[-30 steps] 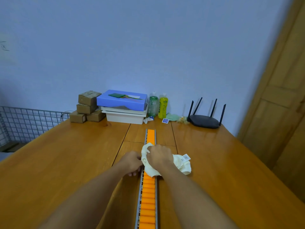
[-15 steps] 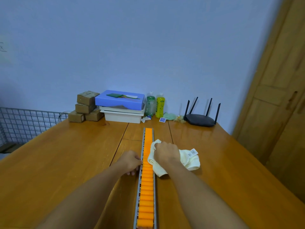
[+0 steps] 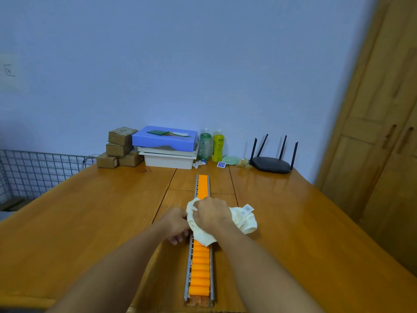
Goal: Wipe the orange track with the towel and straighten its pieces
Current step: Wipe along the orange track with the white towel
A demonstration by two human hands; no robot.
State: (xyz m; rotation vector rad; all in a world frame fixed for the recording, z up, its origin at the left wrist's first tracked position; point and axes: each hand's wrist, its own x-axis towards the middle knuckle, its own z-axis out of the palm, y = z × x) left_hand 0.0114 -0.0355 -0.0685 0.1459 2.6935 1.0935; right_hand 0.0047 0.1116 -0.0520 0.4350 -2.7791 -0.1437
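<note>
The right hand (image 3: pixel 211 214) clutches the bunched towel (image 3: pixel 242 220) onto the orange track (image 3: pixel 199 267), lying along the table (image 3: pixel 90 222), to scrub it. The left hand (image 3: pixel 176 222) curls against its rail, likely steadying; whether it grips, I cannot tell.

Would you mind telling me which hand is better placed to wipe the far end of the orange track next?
Right. The right hand grips the towel on top of the orange track. The left hand sits off to the side of it.
</note>
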